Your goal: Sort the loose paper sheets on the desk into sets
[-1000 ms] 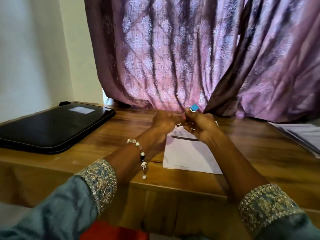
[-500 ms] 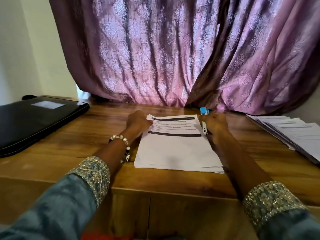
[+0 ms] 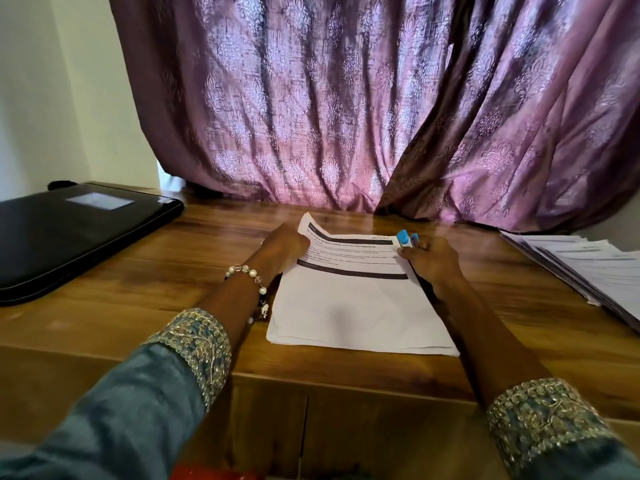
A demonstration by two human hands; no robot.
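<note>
A small stack of white printed sheets (image 3: 353, 306) lies on the wooden desk (image 3: 173, 271) in front of me. My left hand (image 3: 285, 244) pinches the top sheet's far left corner, which is lifted and curled up off the stack. My right hand (image 3: 431, 258) rests at the stack's far right edge, its fingers curled round a small blue object (image 3: 405, 238) that looks like a stapler or clip; what it is I cannot tell for sure.
A second, fanned pile of printed papers (image 3: 588, 271) lies at the desk's right edge. A closed black laptop (image 3: 69, 233) sits at the left. A purple patterned curtain (image 3: 346, 116) hangs down onto the desk's back edge.
My hands, which were together over the stack's far edge, have moved apart to its two far corners. The left hand has lifted the top sheet's corner.
</note>
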